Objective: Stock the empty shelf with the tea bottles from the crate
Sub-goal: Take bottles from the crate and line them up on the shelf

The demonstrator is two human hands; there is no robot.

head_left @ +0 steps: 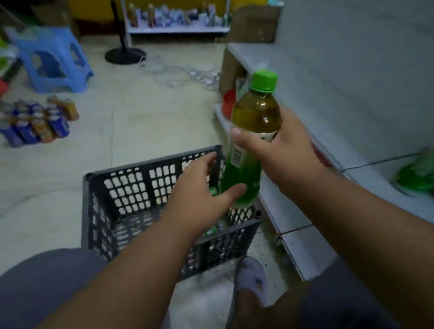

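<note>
Between the dark slatted crate [124,199] on the floor and the pale shelf [325,116] to its right, a seated person holds one tea bottle [253,137] up in the air. The right hand [285,147] is wrapped around the bottle's middle, thumb across the label and fingers behind, so the green cap points up and a little toward the shelf; I take that upright carry to be a way of setting it down on its base without turning it. The left hand [200,192] hangs over the crate's mouth with its fingers spread and loose, the thumb just brushing or very near the bottle's green lower end; I cannot tell whether it truly touches, and it grips nothing that I can see. It looks placed to steady the bottle or to reach back down for another. Inside the crate, little green glimpses show past the left wrist, probably more bottles, though how many I cannot say; the far half looks bare through the lattice. On the shelf at the far right lies a blurred green shape [428,170], seemingly bottles already stocked. The crate sits tight beside the shelf's lower edge, which keeps each carry short.
</note>
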